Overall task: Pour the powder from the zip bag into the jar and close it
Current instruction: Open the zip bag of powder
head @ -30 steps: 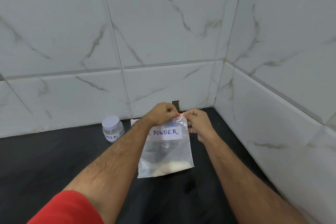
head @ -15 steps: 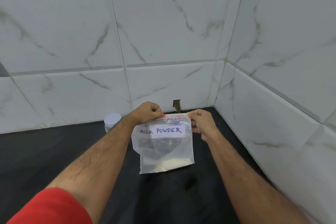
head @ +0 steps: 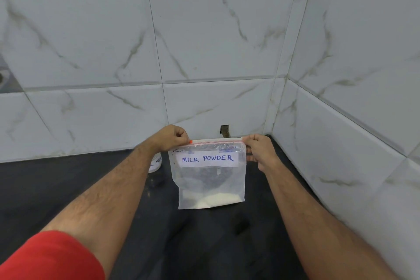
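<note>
A clear zip bag [head: 210,179] labelled MILK POWDER hangs upright above the black counter, with white powder settled along its bottom. My left hand [head: 171,137] pinches the top left corner at the red zip strip. My right hand [head: 258,150] pinches the top right corner. The strip is stretched flat between them. The jar [head: 155,162], clear with a handwritten label, stands on the counter behind my left forearm, which hides most of it, lid included.
The black counter [head: 68,191] runs into a corner of white marble-tiled walls [head: 352,143] at the back and right. A small dark notch [head: 225,130] sits at the base of the back wall behind the bag.
My hands have moved apart along the zip strip, the left going leftward, so the bag's top is spread wide and the whole label shows. My left arm now covers most of the jar.
</note>
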Demonstrator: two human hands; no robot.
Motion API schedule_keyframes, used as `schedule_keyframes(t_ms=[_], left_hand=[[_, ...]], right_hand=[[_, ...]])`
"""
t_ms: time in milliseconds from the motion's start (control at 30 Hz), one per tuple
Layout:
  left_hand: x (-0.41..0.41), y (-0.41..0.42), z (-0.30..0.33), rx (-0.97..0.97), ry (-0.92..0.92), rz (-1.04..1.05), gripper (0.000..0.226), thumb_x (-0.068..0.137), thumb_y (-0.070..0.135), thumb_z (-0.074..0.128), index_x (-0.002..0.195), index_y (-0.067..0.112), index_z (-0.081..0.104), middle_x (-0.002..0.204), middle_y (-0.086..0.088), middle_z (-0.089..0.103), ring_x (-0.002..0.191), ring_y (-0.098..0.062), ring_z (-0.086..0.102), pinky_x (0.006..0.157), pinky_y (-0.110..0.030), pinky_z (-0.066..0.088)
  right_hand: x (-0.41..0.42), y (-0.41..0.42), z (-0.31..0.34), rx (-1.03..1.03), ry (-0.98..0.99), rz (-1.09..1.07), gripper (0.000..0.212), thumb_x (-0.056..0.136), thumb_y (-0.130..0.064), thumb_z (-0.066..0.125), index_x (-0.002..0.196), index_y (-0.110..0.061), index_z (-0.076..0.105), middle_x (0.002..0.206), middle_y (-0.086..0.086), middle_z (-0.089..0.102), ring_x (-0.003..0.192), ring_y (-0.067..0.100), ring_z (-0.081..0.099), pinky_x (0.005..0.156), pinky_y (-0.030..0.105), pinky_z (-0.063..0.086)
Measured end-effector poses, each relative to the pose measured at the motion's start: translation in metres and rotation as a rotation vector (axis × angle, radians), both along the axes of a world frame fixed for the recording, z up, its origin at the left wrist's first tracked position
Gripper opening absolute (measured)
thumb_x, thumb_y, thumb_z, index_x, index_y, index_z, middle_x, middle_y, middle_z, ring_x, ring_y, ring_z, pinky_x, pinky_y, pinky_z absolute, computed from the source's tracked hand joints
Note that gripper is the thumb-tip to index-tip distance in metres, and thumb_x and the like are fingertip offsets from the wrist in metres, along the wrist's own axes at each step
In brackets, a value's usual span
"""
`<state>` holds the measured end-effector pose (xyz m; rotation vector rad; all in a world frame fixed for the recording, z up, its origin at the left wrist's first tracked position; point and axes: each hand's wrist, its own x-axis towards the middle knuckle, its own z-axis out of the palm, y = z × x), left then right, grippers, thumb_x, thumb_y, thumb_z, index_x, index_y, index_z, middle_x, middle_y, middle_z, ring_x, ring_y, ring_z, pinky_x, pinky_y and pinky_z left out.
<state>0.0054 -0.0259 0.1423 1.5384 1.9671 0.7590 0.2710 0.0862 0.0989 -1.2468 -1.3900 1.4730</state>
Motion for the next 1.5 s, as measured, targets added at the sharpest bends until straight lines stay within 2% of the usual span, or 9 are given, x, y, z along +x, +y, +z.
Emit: schedule_keyframes(t_ms=[167,300,533,733,900,1067,1267,1367,1500], left_hand=[[-0.018,-0.013,-0.003,0.011,0.008,0.055,0.018,0.090,0.013,0.068,0.074,0.005,0.069,0.089,-0.010,0.075,0.085,-0.016,0.064,0.088,-0.035,0.052],[-0.031,-0.020,-0.006,0.022,-0.016,0.085,0.017,0.091,0.009,0.066,0.076,0.000,0.069,0.072,0.010,0.073,0.071,0.000,0.066,0.073,-0.018,0.050],[-0.033,-0.021,-0.009,0.065,-0.017,0.087,0.023,0.091,0.010,0.068,0.068,0.009,0.065,0.083,-0.006,0.073,0.073,-0.014,0.063,0.080,-0.028,0.052],[-0.036,-0.021,-0.011,0.081,0.009,0.070,0.013,0.095,0.016,0.065,0.088,0.008,0.071,0.090,-0.009,0.074,0.078,-0.018,0.066,0.082,-0.033,0.054],[-0.028,-0.018,-0.013,0.123,0.004,0.071,0.011,0.095,0.020,0.066,0.088,0.015,0.073,0.092,-0.004,0.074,0.078,-0.015,0.064,0.087,-0.040,0.056],[-0.014,-0.015,-0.015,0.218,0.009,0.161,0.010,0.093,0.025,0.068,0.087,0.019,0.074,0.093,0.002,0.073,0.085,-0.016,0.061,0.078,-0.029,0.051],[0.024,-0.015,-0.027,0.350,-0.005,0.587,0.049,0.087,0.060,0.062,0.065,0.016,0.058,0.058,0.006,0.057,0.058,-0.014,0.053,0.052,-0.031,0.036],[0.054,-0.006,-0.029,0.243,0.000,0.522,0.067,0.087,0.070,0.050,0.048,0.016,0.048,0.043,0.007,0.051,0.050,-0.015,0.052,0.050,-0.030,0.035],[0.084,0.012,-0.024,0.145,-0.133,0.368,0.060,0.086,0.068,0.049,0.063,0.017,0.072,0.069,0.005,0.074,0.074,-0.016,0.070,0.071,-0.033,0.053]], right_hand=[[0.005,0.005,-0.003,-0.002,-0.009,-0.009,0.012,0.098,-0.012,0.060,0.089,-0.005,0.066,0.095,0.017,0.076,0.075,0.023,0.074,0.053,0.030,0.058],[0.006,0.008,-0.004,0.001,-0.026,0.005,0.013,0.099,-0.013,0.060,0.088,-0.007,0.065,0.096,0.015,0.077,0.081,0.026,0.076,0.060,0.034,0.062],[0.003,0.016,-0.003,0.012,-0.041,0.047,0.011,0.096,-0.015,0.061,0.090,-0.009,0.066,0.093,0.014,0.077,0.079,0.024,0.076,0.060,0.032,0.061],[0.006,0.031,0.021,0.248,-0.275,0.269,0.046,0.094,-0.048,0.063,0.086,-0.003,0.065,0.072,0.000,0.063,0.065,0.014,0.059,0.064,0.030,0.049],[-0.020,0.027,0.054,0.485,-0.610,0.589,0.024,0.092,-0.022,0.068,0.075,-0.005,0.071,0.076,-0.003,0.065,0.070,0.007,0.056,0.072,0.028,0.045],[-0.040,0.017,0.060,0.539,-0.799,0.728,0.014,0.085,-0.011,0.064,0.074,-0.011,0.072,0.075,-0.008,0.068,0.068,0.007,0.058,0.067,0.023,0.047],[-0.042,0.020,0.061,0.466,-0.723,0.617,0.008,0.079,-0.013,0.076,0.072,-0.011,0.076,0.070,0.001,0.069,0.062,0.011,0.060,0.054,0.021,0.047],[-0.040,0.020,0.065,0.386,-0.689,0.570,0.013,0.079,-0.011,0.074,0.066,-0.011,0.073,0.058,0.000,0.064,0.050,0.012,0.060,0.043,0.020,0.047],[-0.038,0.017,0.068,0.342,-0.629,0.502,0.011,0.079,-0.008,0.071,0.069,-0.004,0.074,0.056,0.000,0.067,0.048,0.010,0.065,0.045,0.021,0.051]])
